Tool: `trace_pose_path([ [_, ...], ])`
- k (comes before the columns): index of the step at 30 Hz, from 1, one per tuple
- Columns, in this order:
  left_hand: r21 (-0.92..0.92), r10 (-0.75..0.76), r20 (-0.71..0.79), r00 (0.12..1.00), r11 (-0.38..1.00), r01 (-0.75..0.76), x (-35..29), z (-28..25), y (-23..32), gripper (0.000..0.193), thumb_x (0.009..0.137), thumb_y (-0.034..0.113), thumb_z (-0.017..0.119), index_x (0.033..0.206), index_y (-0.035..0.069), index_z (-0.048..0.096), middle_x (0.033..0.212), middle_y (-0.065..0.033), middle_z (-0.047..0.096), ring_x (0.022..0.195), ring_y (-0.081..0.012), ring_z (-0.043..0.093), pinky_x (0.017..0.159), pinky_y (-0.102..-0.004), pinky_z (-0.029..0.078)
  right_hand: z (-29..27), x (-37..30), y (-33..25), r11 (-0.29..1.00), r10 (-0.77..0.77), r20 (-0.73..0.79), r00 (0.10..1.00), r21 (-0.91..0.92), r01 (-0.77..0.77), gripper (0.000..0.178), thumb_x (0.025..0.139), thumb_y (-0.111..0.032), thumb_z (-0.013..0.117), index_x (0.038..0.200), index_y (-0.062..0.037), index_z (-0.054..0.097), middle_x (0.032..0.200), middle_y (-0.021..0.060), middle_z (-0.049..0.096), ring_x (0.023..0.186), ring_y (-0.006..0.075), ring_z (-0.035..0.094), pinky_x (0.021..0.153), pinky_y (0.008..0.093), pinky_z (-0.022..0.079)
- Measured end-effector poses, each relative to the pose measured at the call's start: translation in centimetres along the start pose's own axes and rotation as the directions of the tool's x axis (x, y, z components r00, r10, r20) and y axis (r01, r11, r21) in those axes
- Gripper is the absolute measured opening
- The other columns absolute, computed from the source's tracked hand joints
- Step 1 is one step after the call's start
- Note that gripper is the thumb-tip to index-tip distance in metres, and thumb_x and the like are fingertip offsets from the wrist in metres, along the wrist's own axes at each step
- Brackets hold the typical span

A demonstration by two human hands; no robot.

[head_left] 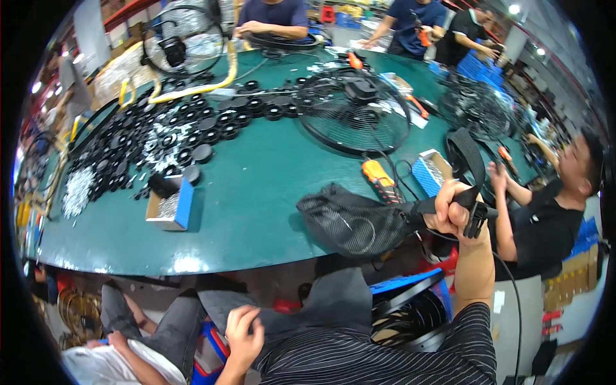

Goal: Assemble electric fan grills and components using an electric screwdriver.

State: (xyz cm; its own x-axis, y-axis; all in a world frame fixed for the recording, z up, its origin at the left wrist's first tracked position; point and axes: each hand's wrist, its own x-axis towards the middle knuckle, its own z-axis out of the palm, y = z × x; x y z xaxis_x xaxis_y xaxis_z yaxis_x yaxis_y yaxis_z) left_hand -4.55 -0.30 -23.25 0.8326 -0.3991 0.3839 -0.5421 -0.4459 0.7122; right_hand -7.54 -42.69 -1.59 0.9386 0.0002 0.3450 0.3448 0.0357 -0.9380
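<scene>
Right hand [457, 212] fingers clenched round black strap [471, 168]; mesh bag [350, 221] trails leftward, lying crosswise. Left hand [242, 333] loosely curled, empty.

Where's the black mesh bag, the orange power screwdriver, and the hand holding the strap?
Black mesh bag [350, 221], head view, middle of its netting.
Orange power screwdriver [378, 176], head view, its orange body.
Right hand [454, 212], head view, knuckles gripping the strap.

Green worktable [256, 192]. Far left: spread of small black round caps [160, 138], pile of pale screws [77, 189] at left edge. Near left: open cardboard box with blue side [170, 208]. Centre-far: black wire fan guard [353, 109]. Near right: orange power screwdriver [378, 179], black mesh bag [350, 218], blue parts box [430, 170].
</scene>
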Motion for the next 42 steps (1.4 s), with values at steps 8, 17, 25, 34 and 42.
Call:
trace_pose_path([
  [8, 0.234, -0.521, 0.156, 0.839, 0.845, 0.481, -19.1, -3.9, -7.9, 0.038, 0.093, 0.018, 0.065, 0.128, 0.004, 0.059, 0.109, -0.0210, 0.065, 0.080, -0.0273, 0.065, 0.071, -0.0340, 0.052, -0.9, -8.8, -5.5, 0.960, 0.279, 0.139, 0.950, -0.056, -0.273, 0.042, 0.087, -0.036, 0.074, 0.066, -0.0020, 0.059, 0.055, 0.0030, 0.052, 0.048, 0.0154, 0.050, 0.047, 0.0293, 0.039],
  [17, 0.170, -0.500, 0.276, 0.821, 0.866, 0.471, -18.1, -5.1, -9.5, 0.036, 0.094, 0.020, 0.063, 0.126, 0.004, 0.058, 0.104, -0.0194, 0.064, 0.078, -0.0261, 0.063, 0.069, -0.0338, 0.051, 1.7, -18.5, -5.3, 0.645, 0.758, 0.162, 0.632, -0.039, -0.763, 0.012, 0.094, -0.009, 0.058, 0.087, 0.0020, 0.059, 0.069, 0.0005, 0.051, 0.061, 0.0096, 0.045, 0.054, 0.0260, 0.036],
  [25, 0.040, -0.436, 0.330, 0.837, 0.892, 0.450, -14.3, -2.8, -12.3, 0.034, 0.095, 0.021, 0.062, 0.124, 0.003, 0.058, 0.100, -0.0180, 0.063, 0.076, -0.0250, 0.062, 0.068, -0.0336, 0.051, 5.3, -22.3, -6.2, 0.259, 0.952, -0.220, 0.214, 0.201, -0.945, 0.024, 0.098, -0.028, 0.063, 0.096, -0.0041, 0.060, 0.074, -0.0018, 0.055, 0.062, 0.0059, 0.049, 0.054, 0.0216, 0.038],
  [34, 0.011, -0.448, 0.521, 0.727, 0.855, 0.519, -15.4, -6.1, -13.7, 0.033, 0.096, 0.023, 0.061, 0.122, 0.003, 0.058, 0.096, -0.0165, 0.061, 0.073, -0.0237, 0.060, 0.066, -0.0335, 0.050, 7.1, -19.7, -5.8, 0.467, 0.761, -0.628, 0.160, 0.360, -0.807, 0.042, 0.100, -0.041, 0.054, 0.094, -0.0006, 0.061, 0.049, 0.0009, 0.037, 0.043, 0.0112, 0.035, 0.044, 0.0291, 0.028],
  [42, -0.041, -0.486, 0.524, 0.699, 0.806, 0.591, -15.7, -6.3, -14.3, 0.032, 0.097, 0.024, 0.060, 0.120, 0.003, 0.057, 0.092, -0.0151, 0.060, 0.071, -0.0226, 0.059, 0.064, -0.0333, 0.049, 10.8, -27.1, -2.8, 0.031, 0.919, -0.349, -0.181, 0.523, -0.852, 0.045, 0.102, -0.041, 0.051, 0.103, 0.0017, 0.064, 0.051, 0.0005, 0.043, 0.043, 0.0116, 0.038, 0.044, 0.0290, 0.031],
])
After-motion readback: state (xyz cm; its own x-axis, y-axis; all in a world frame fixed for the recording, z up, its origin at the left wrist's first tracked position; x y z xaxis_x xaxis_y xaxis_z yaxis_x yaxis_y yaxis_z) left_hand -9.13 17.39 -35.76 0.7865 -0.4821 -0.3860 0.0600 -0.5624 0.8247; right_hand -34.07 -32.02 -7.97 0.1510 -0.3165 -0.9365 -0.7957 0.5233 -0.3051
